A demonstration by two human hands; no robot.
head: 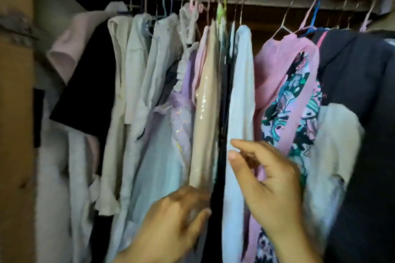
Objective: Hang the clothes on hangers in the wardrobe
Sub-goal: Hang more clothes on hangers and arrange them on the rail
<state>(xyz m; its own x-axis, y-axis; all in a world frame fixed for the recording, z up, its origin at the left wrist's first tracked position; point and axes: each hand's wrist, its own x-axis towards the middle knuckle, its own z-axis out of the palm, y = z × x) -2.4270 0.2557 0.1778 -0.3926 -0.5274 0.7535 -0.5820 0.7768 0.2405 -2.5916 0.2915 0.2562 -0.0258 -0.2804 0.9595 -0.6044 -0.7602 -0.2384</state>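
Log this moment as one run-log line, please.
stage: parting hung clothes | left hand: against beige garment | right hand: by white garment, holding nothing | rail: crowded

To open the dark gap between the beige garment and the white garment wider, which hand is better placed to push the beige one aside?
The left hand, probably. It already lies against the lower edge of the beige garment, while the right hand is by the white garment.
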